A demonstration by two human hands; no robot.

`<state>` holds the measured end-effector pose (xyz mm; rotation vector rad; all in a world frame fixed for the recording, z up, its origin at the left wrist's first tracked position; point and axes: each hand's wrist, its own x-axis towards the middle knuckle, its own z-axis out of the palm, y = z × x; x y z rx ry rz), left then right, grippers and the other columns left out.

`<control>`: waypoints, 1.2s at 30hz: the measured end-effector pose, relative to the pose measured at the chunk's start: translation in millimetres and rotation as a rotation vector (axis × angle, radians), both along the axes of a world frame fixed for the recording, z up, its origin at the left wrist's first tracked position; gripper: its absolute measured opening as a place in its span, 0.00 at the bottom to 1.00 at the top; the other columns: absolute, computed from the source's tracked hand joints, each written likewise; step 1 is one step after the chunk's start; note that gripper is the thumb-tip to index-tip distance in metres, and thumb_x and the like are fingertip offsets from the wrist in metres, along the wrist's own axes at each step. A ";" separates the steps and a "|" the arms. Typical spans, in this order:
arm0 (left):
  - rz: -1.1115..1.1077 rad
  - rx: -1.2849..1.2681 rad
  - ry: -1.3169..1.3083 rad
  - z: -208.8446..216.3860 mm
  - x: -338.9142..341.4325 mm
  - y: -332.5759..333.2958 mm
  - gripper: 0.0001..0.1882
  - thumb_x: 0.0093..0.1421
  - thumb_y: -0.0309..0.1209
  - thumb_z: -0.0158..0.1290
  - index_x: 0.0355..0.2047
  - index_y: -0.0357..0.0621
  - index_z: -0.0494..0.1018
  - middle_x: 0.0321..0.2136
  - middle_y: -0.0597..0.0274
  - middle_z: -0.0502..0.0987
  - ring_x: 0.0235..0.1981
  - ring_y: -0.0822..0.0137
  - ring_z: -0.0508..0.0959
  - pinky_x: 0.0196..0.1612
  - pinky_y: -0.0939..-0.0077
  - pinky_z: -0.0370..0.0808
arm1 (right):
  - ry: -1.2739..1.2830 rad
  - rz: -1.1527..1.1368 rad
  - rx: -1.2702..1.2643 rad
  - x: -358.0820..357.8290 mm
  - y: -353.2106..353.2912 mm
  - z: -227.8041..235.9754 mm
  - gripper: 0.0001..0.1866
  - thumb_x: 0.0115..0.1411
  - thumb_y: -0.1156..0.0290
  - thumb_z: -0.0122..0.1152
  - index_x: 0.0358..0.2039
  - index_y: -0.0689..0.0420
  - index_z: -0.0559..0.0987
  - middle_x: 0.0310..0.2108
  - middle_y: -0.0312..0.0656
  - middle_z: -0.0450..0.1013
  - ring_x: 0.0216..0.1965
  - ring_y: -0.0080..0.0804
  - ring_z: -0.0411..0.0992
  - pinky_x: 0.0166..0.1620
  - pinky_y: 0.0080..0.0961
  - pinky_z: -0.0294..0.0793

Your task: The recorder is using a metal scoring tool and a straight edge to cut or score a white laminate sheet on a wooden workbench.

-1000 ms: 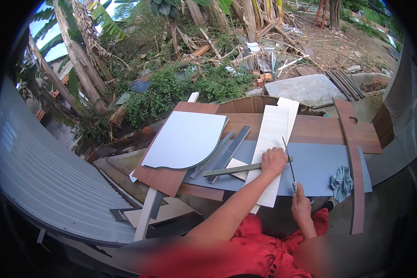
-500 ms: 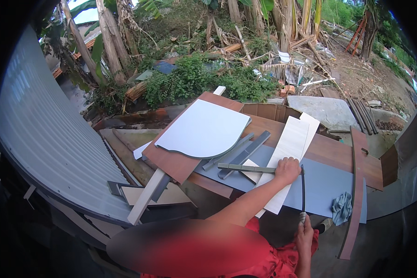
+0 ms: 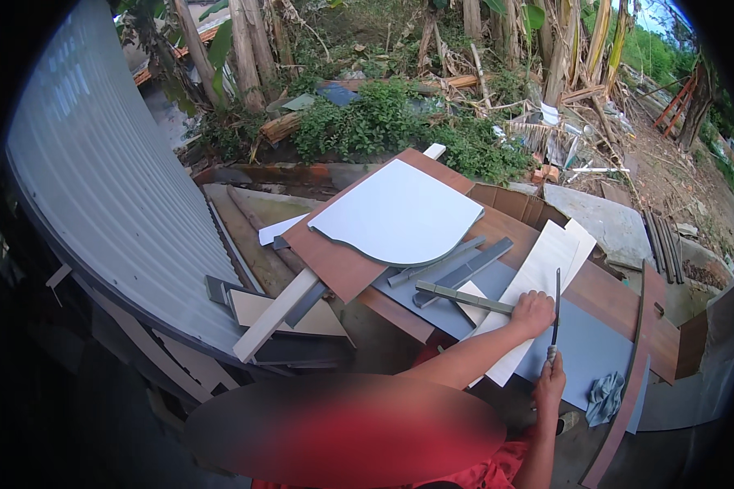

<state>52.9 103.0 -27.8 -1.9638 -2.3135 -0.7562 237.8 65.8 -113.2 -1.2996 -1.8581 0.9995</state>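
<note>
My left hand is closed round the right end of a narrow grey-green strip, pressing it down over pale boards. My right hand grips the wrapped handle of a long, thin, dark-bladed tool. Its blade points away from me, upright in the picture, just right of my left hand and close to the strip's end. Whether blade and strip touch I cannot tell. Two more grey strips lie to the left, on a grey-blue panel.
A white panel with a curved edge rests on a brown board at the left. A crumpled grey-blue cloth lies near a long brown plank on the right. Corrugated metal sheeting stands far left.
The whole view has shifted, moving the scene right and slightly down. My right hand has pushed the tool forward, so its blade reaches farther past my left hand, which still holds the strip.
</note>
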 end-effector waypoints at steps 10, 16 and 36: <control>0.002 -0.073 -0.074 9.4 -1.2 -5.7 0.11 0.54 0.36 0.48 0.31 0.43 0.75 0.32 0.56 0.75 0.39 0.58 0.74 0.41 0.62 0.70 | 0.278 -0.068 -0.296 62.5 -131.7 37.1 0.22 0.63 0.76 0.47 0.58 0.63 0.65 0.25 0.31 0.66 0.20 0.14 0.60 0.23 0.16 0.62; -0.013 -0.101 -0.084 8.8 -5.1 -4.2 0.12 0.55 0.37 0.47 0.32 0.43 0.75 0.34 0.55 0.75 0.40 0.57 0.74 0.44 0.61 0.69 | 0.221 -0.074 0.074 58.9 -117.8 80.5 0.24 0.62 0.76 0.47 0.59 0.66 0.62 0.50 0.48 0.70 0.45 0.29 0.70 0.47 0.26 0.68; 0.043 0.078 0.015 -7.7 -8.4 -7.7 0.10 0.53 0.36 0.49 0.28 0.44 0.74 0.30 0.57 0.75 0.35 0.59 0.75 0.37 0.62 0.71 | 0.108 1.761 0.186 -164.2 -140.3 310.6 0.36 0.63 0.43 0.39 0.55 0.65 0.67 0.52 0.57 0.64 0.54 0.52 0.62 0.56 0.40 0.58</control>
